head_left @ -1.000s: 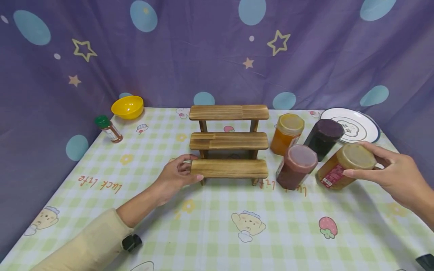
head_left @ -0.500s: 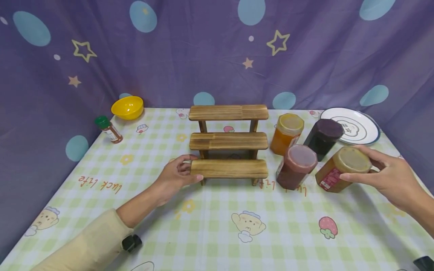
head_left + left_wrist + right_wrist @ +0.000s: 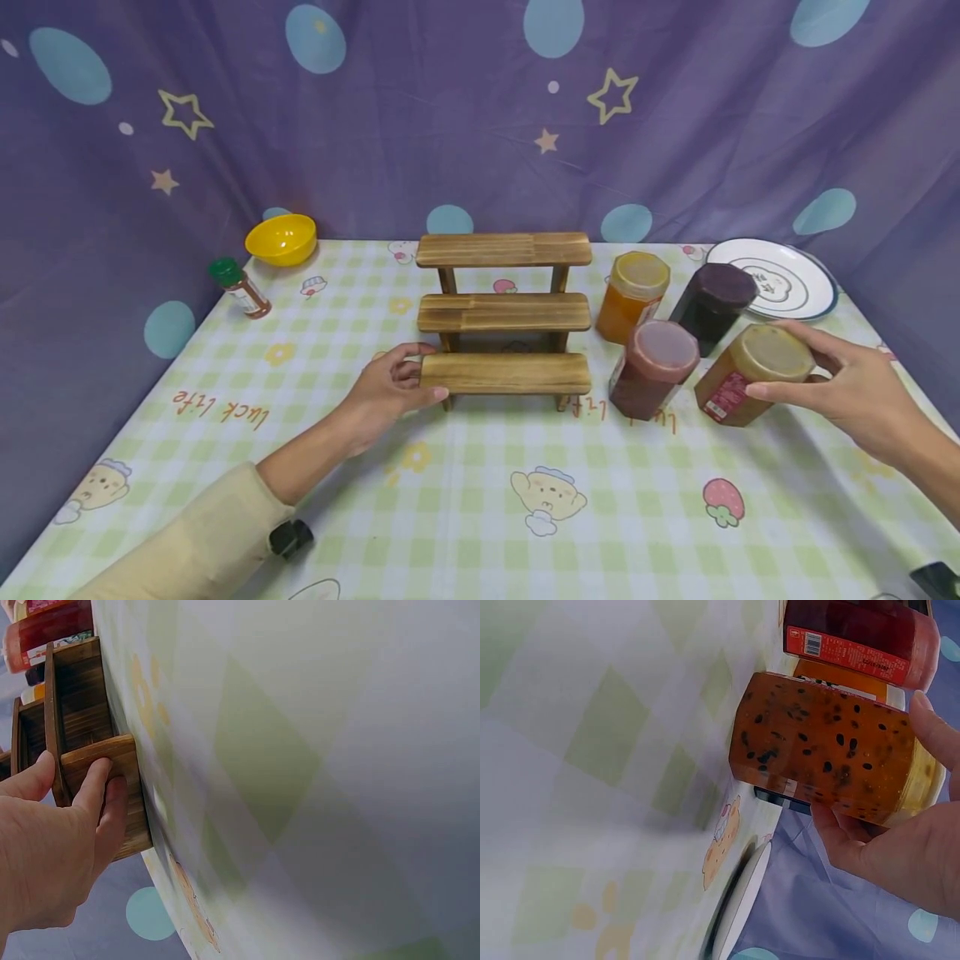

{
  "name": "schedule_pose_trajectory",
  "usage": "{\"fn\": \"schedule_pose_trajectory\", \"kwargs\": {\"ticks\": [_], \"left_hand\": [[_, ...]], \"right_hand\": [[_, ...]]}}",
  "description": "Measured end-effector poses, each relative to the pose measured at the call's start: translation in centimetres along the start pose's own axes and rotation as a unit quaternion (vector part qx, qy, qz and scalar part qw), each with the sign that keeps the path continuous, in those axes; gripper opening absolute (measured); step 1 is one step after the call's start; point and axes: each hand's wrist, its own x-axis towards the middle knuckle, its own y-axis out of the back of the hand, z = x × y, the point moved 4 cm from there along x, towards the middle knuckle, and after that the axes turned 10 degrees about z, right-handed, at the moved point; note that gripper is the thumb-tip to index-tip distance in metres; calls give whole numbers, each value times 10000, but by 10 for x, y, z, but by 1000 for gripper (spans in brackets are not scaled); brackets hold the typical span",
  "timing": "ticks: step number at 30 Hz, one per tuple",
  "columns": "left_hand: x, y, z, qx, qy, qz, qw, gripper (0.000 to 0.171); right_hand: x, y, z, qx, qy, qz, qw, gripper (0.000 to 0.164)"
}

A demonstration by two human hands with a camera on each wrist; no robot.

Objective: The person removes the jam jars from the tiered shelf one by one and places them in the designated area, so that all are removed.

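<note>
My left hand (image 3: 390,387) grips the left end of the lowest step of a three-tier wooden shelf stand (image 3: 510,372), its thumb on the front edge. In the left wrist view, the fingers lie against the end of the wooden step (image 3: 120,754). Over on the right, my right hand (image 3: 858,387) holds a jam jar (image 3: 738,383) with a yellowish lid, thumb and fingers on opposite sides near the top. Dark seeds show through the amber jar (image 3: 817,750) in the right wrist view. Beside it stand a reddish jar (image 3: 648,379), a dark purple jar (image 3: 705,317) and an orange jar (image 3: 630,312).
A white plate (image 3: 813,292) with a dark rim lies behind the jars at the back right. At the back left are a yellow bowl (image 3: 281,242) and a small green-capped spice bottle (image 3: 243,292). A purple curtain (image 3: 480,125) hangs behind the checked tablecloth (image 3: 450,517).
My right hand and the seeded jar have shifted slightly left and toward me, and the jar leans less in the head view. The left hand stays on the shelf stand.
</note>
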Motion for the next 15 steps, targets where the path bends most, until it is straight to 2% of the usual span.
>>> {"fn": "schedule_pose_trajectory", "kwargs": {"ticks": [15], "left_hand": [[-1, 2, 1, 21, -7, -29, 10000, 58]], "right_hand": [[-2, -1, -2, 352, 295, -20, 9989, 85]]}}
